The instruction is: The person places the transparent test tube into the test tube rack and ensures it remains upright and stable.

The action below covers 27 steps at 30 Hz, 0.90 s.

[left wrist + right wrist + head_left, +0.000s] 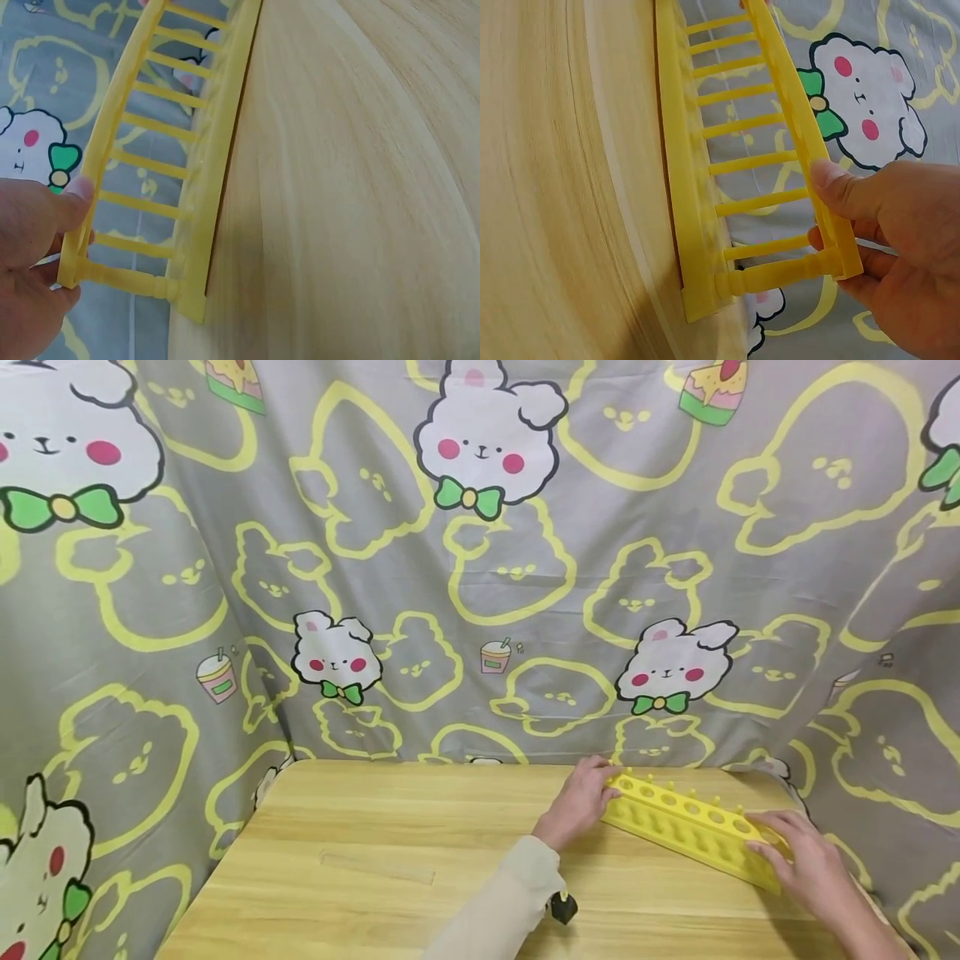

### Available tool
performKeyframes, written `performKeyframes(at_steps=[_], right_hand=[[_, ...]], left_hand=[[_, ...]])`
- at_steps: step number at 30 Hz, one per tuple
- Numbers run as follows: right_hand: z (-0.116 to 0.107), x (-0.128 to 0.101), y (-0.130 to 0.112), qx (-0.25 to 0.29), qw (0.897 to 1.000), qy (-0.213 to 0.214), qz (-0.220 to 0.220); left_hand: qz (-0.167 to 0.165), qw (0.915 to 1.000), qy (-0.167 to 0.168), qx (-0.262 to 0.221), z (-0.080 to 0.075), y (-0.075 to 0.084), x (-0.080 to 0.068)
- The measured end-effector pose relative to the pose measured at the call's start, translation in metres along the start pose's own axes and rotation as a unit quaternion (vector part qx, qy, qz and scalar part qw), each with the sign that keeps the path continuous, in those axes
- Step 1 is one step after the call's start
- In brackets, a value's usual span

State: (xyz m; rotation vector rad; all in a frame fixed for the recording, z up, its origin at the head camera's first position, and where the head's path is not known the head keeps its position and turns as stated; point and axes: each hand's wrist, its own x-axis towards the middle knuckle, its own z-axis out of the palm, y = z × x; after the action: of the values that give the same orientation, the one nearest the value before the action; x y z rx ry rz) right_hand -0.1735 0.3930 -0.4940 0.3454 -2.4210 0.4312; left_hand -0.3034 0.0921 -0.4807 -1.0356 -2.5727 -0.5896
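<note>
A long yellow plastic rack (690,825) with a row of round holes and thin cross rods lies near the far right of the wooden table (390,860). My left hand (581,802) grips its left end, thumb pressed on the top rail (90,187). My right hand (798,860) grips the right end, thumb on the top rail (832,180) and fingers curled beneath. In both wrist views the rack (172,150) (727,150) stands with its base along the table edge.
A grey cloth (480,568) printed with white rabbits and yellow outlines hangs behind and round the table. A small black object (562,906) sits by my left sleeve (502,910). A faint strip of clear tape (377,867) marks the tabletop.
</note>
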Motion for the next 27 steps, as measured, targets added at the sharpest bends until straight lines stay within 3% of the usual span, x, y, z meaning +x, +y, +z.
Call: performKeyframes(at_steps=[9, 18, 27], right_hand=[[0.003, 0.007, -0.004, 0.024, 0.999, -0.027, 0.007], [0.008, 0.011, -0.006, 0.018, 1.0, -0.013, -0.008], [0.009, 0.016, -0.012, 0.046, 0.998, -0.049, 0.011]], left_hand=[[-0.014, 0.9996, -0.013, 0.02, -0.009, -0.004, -0.006], [-0.017, 0.999, -0.013, 0.038, -0.012, -0.006, -0.012], [-0.036, 0.9989, -0.016, 0.026, -0.02, -0.007, -0.016]])
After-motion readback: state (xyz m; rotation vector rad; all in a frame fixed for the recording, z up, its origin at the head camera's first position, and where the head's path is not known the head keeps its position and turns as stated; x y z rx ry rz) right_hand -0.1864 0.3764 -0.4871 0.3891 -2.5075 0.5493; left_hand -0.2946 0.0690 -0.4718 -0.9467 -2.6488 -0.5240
